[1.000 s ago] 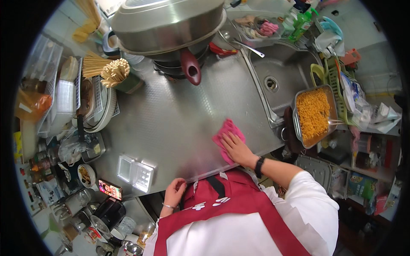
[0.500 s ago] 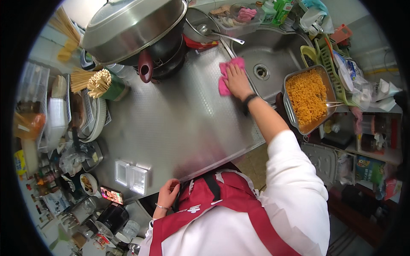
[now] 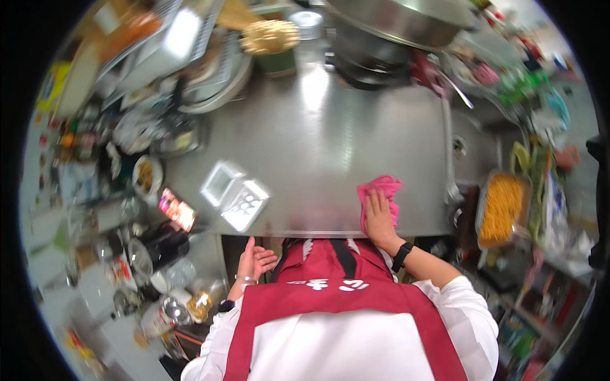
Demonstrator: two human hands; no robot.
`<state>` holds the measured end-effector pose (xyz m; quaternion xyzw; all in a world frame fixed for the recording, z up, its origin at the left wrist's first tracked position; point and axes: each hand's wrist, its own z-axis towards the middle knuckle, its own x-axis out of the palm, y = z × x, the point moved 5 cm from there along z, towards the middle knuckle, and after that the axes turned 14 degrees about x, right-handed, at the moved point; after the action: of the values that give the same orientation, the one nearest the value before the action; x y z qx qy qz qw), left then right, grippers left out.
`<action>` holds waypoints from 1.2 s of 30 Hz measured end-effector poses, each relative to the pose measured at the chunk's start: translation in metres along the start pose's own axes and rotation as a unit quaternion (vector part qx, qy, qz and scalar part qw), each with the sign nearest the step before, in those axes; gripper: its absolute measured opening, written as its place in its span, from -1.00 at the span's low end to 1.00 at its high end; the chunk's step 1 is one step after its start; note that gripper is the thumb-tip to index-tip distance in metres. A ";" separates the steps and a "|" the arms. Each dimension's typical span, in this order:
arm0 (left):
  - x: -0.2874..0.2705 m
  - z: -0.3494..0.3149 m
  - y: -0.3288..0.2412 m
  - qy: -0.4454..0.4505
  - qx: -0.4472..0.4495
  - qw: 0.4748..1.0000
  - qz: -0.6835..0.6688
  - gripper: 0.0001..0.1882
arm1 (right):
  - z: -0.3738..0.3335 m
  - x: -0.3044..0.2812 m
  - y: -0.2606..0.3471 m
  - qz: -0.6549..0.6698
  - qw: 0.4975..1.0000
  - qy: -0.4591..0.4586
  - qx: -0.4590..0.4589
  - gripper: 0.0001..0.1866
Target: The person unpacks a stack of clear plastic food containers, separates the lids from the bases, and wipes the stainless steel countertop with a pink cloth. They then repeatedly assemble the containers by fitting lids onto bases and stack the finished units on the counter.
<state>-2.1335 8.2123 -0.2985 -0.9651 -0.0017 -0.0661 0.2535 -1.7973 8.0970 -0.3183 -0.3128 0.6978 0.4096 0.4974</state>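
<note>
The right hand (image 3: 381,222) is lying flat on a rumpled pink cloth (image 3: 387,182) (left hand (image 3: 256,259) empty, loosely uncurled). It's looking light, soft, pinchable beyond the fingers (image 3: 375,204).

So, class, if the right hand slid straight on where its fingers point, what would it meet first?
Beyond the pink cloth under it, the right hand would probably cross the metal counter and first meet the dark pan at the far side; depth is unclear.

Open lane across middle of counter (image 3: 305,152); plastic box (image 3: 244,206) blocks near left, pan (image 3: 372,58) far side.
</note>
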 end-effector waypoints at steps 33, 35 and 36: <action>-0.038 0.018 -0.054 0.063 0.358 0.928 0.076 -0.82 | 0.020 0.019 0.120 0.098 0.953 0.016 -0.286 -0.56; -0.013 0.033 -0.051 0.100 0.344 0.928 0.098 -0.81 | 0.011 -0.002 0.044 0.094 0.985 -0.022 -0.143 -0.60; -0.001 0.038 -0.049 0.101 0.336 0.930 0.104 -0.80 | 0.000 -0.014 0.005 0.021 0.994 -0.067 -0.080 -0.62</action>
<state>-2.1317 8.2739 -0.3072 -0.8061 0.1022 -0.1324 0.5676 -1.7972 8.0997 -0.3040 -0.3085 0.6343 0.4948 0.5076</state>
